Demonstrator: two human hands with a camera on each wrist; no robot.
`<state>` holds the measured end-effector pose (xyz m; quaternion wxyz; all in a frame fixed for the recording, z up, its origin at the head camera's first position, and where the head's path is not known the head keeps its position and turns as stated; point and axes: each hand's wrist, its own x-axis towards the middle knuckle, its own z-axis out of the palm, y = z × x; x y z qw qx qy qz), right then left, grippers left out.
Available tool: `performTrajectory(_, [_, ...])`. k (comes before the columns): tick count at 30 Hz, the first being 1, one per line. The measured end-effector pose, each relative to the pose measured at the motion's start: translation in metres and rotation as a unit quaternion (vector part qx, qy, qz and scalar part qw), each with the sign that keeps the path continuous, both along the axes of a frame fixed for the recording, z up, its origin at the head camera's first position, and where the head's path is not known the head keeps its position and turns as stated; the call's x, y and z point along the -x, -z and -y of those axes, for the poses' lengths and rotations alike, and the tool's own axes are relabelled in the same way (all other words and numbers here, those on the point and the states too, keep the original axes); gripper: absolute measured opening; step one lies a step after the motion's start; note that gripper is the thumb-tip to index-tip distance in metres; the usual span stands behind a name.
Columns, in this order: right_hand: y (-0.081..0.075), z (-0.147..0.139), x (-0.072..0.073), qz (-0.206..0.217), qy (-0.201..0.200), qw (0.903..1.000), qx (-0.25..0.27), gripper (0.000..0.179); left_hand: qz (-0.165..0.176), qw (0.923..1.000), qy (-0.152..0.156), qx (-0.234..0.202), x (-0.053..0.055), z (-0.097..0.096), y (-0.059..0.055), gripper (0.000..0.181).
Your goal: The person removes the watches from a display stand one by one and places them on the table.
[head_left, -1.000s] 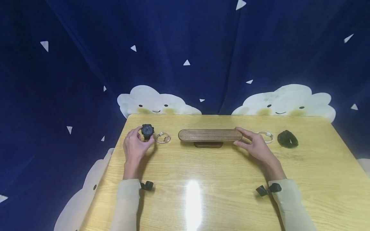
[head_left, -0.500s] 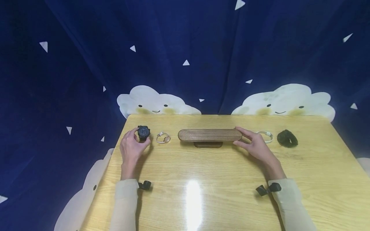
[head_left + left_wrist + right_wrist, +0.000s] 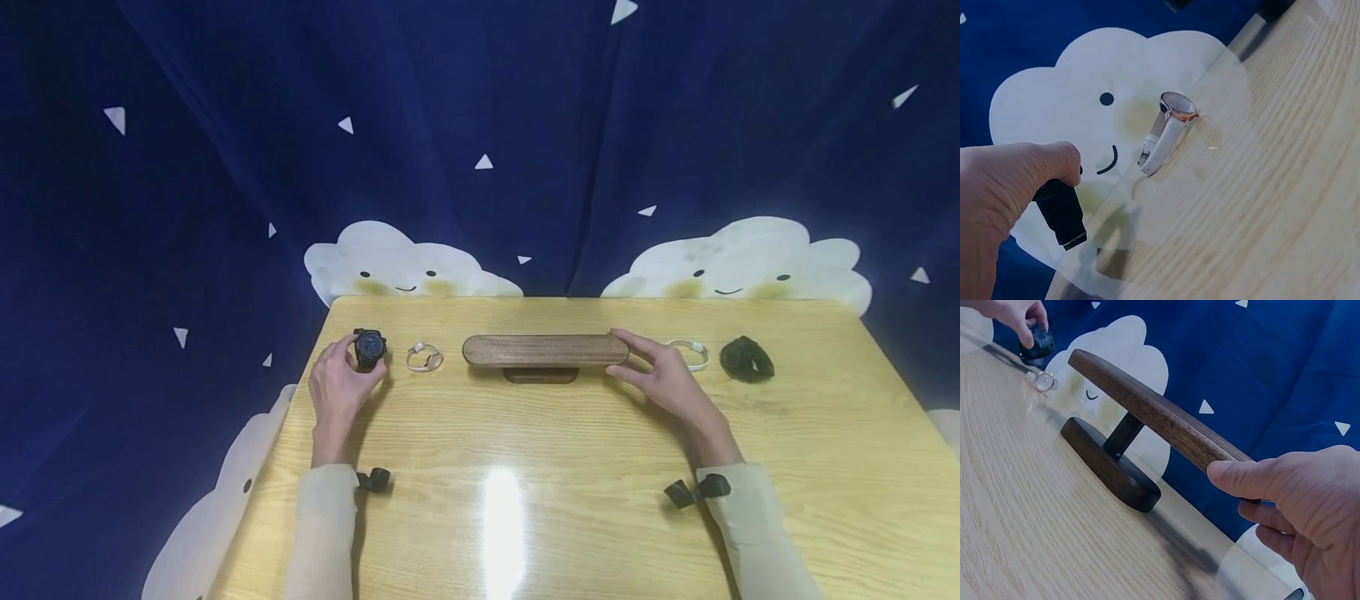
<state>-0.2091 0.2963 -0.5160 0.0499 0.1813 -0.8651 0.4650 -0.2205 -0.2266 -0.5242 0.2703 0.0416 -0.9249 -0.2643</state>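
Observation:
In the head view my left hand (image 3: 342, 385) pinches a black wristwatch (image 3: 370, 347) between thumb and fingers at the table's left. Its dial faces up toward the head camera; in the left wrist view the black strap (image 3: 1063, 215) hangs below the thumb. Just right of it lies a watch with a white strap and rose-gold case (image 3: 1161, 134). My right hand (image 3: 663, 379) grips the right end of a dark wooden watch stand (image 3: 540, 352), thumb on the near side of the bar. The stand's base (image 3: 1110, 465) sits on the table, joined to the bar by a short post.
A white band (image 3: 696, 357) lies behind my right hand, partly hidden by it. Farther right is a dark, thick loop (image 3: 746, 360). The wooden table (image 3: 585, 517) ends at the back against a blue curtain (image 3: 480, 100) with cloud figures.
My left hand has moved the black wristwatch left and slightly nearer, away from the white-strapped watch. The right hand and the stand stay in place.

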Motion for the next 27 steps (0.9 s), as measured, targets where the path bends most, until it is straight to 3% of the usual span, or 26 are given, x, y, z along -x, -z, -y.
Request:
performTrajectory(14, [-0.002, 0.000, -0.002, 0.000, 0.002, 1.0000, -0.006, 0.064, 0.013, 0.9996, 0.014, 0.020, 0.002, 0.001, 0.008, 0.059])
performTrajectory(27, [-0.001, -0.001, 0.000, -0.004, -0.001, 1.0000, -0.004, 0.063, -0.032, 0.9986, 0.035, 0.024, 0.004, -0.003, 0.015, 0.057])
